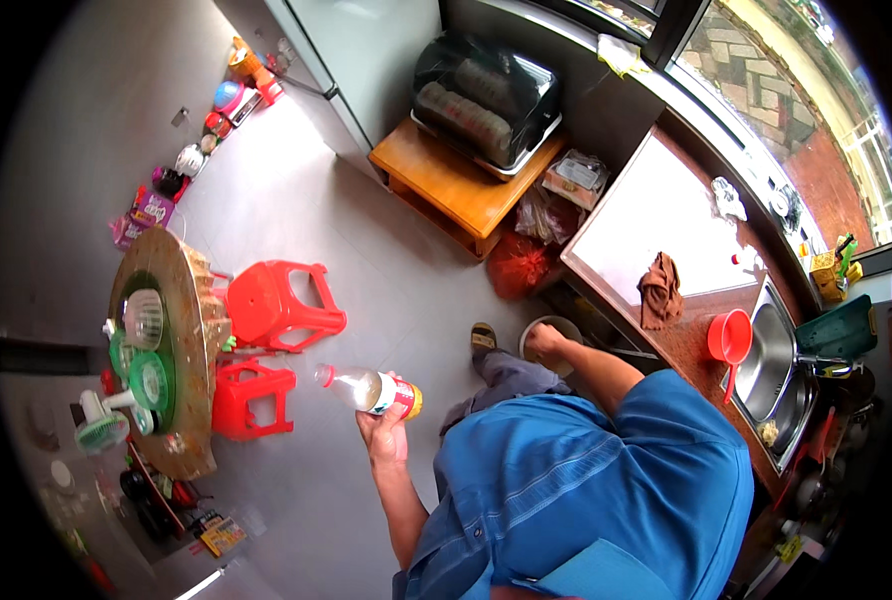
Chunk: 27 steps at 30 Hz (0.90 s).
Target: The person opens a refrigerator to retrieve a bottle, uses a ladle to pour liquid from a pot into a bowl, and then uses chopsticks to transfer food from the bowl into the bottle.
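In my left hand (pixel 387 437) is a clear plastic bottle (pixel 368 389) with a red cap and a red-and-white label. Its capped end tips to the left, and something yellow shows at its base. My right hand (pixel 543 340) reaches down to a pale bucket (pixel 570 328) on the floor, by the counter's front. The fingers are turned away and partly hidden, so whether they hold anything is unclear. One shoe (pixel 483 337) shows on the floor just left of the bucket.
Red plastic stools (pixel 285 306) flank a round table (pixel 187 300) at left. A low wooden table (pixel 461 184) carries a dark-covered dish rack (pixel 483 101). On the right-hand counter (pixel 626 210) lie a brown cloth (pixel 661 291) and a red dipper (pixel 730 335), beside a steel sink (pixel 765 360).
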Each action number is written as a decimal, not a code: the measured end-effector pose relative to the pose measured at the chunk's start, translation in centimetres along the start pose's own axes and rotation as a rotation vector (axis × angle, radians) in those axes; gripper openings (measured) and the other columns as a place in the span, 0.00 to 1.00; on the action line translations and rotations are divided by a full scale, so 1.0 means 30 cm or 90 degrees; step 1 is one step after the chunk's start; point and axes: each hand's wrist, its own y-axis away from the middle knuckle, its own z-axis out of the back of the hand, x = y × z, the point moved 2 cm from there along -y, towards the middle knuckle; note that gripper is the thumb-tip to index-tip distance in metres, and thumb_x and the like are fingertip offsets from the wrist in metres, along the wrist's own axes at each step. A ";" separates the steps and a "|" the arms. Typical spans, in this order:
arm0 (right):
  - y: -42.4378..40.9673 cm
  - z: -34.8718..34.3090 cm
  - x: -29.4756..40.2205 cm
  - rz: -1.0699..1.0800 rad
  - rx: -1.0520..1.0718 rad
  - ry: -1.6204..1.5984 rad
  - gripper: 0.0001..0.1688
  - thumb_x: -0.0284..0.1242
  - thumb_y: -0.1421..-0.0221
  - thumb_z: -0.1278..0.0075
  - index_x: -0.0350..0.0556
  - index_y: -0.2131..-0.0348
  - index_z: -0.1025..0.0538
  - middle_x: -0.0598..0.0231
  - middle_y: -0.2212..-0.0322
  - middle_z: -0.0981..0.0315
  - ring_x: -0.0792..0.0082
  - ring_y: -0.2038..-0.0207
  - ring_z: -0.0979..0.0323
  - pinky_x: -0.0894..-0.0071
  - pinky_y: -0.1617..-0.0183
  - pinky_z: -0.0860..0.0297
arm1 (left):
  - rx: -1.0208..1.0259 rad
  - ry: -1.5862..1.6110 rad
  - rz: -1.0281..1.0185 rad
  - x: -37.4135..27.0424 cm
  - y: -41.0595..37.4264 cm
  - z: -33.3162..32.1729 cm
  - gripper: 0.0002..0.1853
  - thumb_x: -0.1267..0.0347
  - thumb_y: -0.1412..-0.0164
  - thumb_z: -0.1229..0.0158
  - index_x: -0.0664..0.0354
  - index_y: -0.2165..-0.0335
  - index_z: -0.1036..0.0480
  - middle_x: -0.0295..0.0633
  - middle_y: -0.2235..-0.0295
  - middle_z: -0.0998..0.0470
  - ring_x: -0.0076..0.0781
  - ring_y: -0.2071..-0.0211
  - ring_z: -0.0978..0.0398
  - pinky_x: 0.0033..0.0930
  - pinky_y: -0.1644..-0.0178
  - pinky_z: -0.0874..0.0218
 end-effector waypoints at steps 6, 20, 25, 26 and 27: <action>-0.401 0.320 0.580 0.036 -0.135 -0.040 0.17 0.34 0.49 0.50 0.42 0.63 0.19 0.44 0.63 0.21 0.46 0.56 0.23 0.54 0.50 0.28 | 0.005 0.011 -0.032 -0.115 -0.344 0.011 0.41 0.76 0.52 0.30 0.66 0.41 0.40 0.52 0.47 0.30 0.45 0.45 0.31 0.47 0.37 0.42; -0.754 0.272 0.795 -0.290 -0.146 -0.558 0.10 0.16 0.53 0.44 0.41 0.67 0.24 0.58 0.79 0.22 0.67 0.81 0.23 0.69 0.79 0.26 | 0.105 -0.070 0.076 -0.450 -1.271 0.196 0.39 0.85 0.52 0.37 0.64 0.41 0.40 0.48 0.45 0.31 0.40 0.43 0.33 0.44 0.35 0.46; -0.915 0.437 0.906 -0.180 -0.232 -0.842 0.01 0.25 0.45 0.46 0.48 0.70 0.24 0.63 0.77 0.24 0.71 0.78 0.26 0.71 0.77 0.29 | 0.148 -0.127 0.118 -0.549 -1.510 0.157 0.37 0.85 0.50 0.39 0.63 0.41 0.40 0.49 0.45 0.31 0.40 0.43 0.33 0.44 0.34 0.46; -0.952 0.477 0.934 -0.195 -0.255 -0.868 0.02 0.26 0.44 0.47 0.48 0.69 0.24 0.63 0.76 0.24 0.71 0.77 0.25 0.71 0.75 0.29 | 0.149 -0.142 0.123 -0.554 -1.553 0.146 0.37 0.86 0.50 0.39 0.63 0.41 0.40 0.49 0.46 0.31 0.41 0.43 0.33 0.44 0.34 0.46; -0.996 0.516 0.949 -0.211 -0.279 -0.892 0.04 0.28 0.42 0.48 0.49 0.69 0.23 0.63 0.74 0.23 0.71 0.76 0.25 0.71 0.73 0.28 | 0.150 -0.155 0.128 -0.549 -1.593 0.136 0.37 0.86 0.50 0.40 0.63 0.41 0.39 0.49 0.46 0.31 0.41 0.43 0.33 0.44 0.35 0.45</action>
